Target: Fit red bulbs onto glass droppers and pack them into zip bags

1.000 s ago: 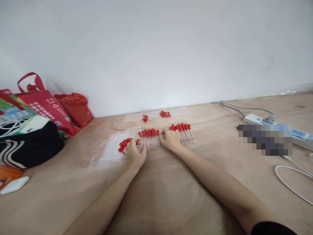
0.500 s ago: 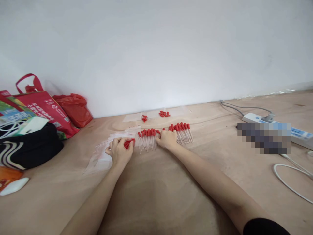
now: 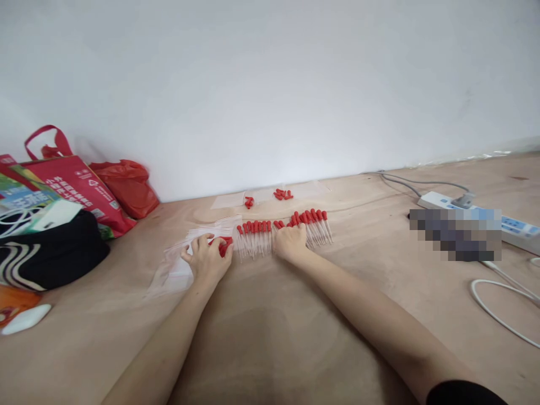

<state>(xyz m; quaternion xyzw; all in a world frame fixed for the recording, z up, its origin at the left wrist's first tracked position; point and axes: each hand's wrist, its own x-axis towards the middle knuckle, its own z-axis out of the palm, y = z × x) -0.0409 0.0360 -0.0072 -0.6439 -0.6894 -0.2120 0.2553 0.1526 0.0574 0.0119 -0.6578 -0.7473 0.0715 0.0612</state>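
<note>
A row of glass droppers with red rubber bulbs lies side by side, with a left group [image 3: 254, 239] and a right group [image 3: 318, 228]. My left hand [image 3: 206, 256] curls around a bunch of red rubber bulbs [image 3: 225, 243], just left of the row; whether stems are attached I cannot see. Between the two groups, my right hand [image 3: 291, 242] is closed among the droppers [image 3: 278, 224], covering their stems; its fingertips are mostly hidden. Beneath and beside my left hand, clear plastic zip bags [image 3: 175, 275] lie spread in a fanned stack.
Small red bulbs [image 3: 282, 194] rest on clear bags by the wall, with another little pile [image 3: 248, 202] to their left. Bags [image 3: 84, 191] and a black pouch [image 3: 63, 247] stand at the left. A power strip [image 3: 439, 199] and a white cable [image 3: 485, 312] lie at the right.
My right hand has shifted slightly to the right, and more red bulbs show beside its fingers. My left hand's fingers have loosened a little around the red bulbs.
</note>
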